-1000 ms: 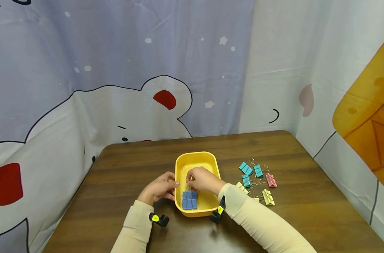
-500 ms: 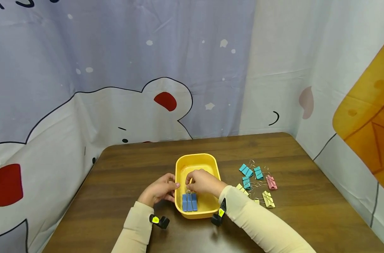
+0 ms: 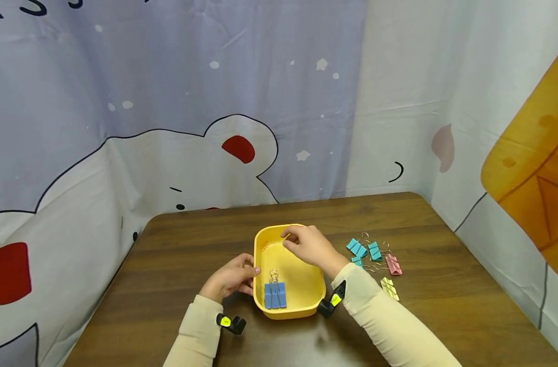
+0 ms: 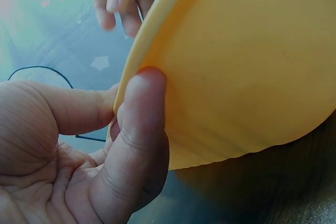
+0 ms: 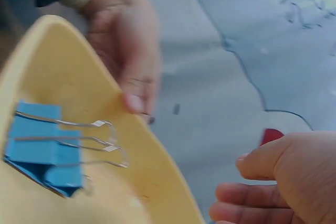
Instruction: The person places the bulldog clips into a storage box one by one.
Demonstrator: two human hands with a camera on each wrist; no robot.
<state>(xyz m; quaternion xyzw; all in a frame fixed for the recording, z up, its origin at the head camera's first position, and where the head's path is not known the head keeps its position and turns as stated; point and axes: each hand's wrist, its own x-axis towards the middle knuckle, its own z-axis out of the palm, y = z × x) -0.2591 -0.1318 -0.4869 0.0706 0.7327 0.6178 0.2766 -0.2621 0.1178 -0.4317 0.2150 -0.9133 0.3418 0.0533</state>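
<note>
A yellow plastic box (image 3: 289, 314) stands on the wooden table. My left hand (image 3: 230, 278) holds its left wall, thumb over the rim; the left wrist view shows the wall pinched between thumb and fingers (image 4: 144, 114). Blue binder clips (image 3: 275, 295) lie side by side in the near left corner of the box, wire handles toward the far side; in the right wrist view two clips (image 5: 39, 145) show. Over the right part of the box, my right hand (image 3: 313, 248) is raised with loosely bent fingers. Nothing is in it, and it is apart from the clips.
Right of the box lie several loose binder clips: teal ones (image 3: 356, 247), a pink one (image 3: 393, 264) and a yellow one (image 3: 389, 288). My right sleeve covers part of that group. A printed curtain (image 3: 306, 102) hangs behind the table (image 3: 192, 234).
My right hand has let go of the blue clips' handles and moved up and right, away from them. The clips stay in the corner. My left hand keeps its hold on the box.
</note>
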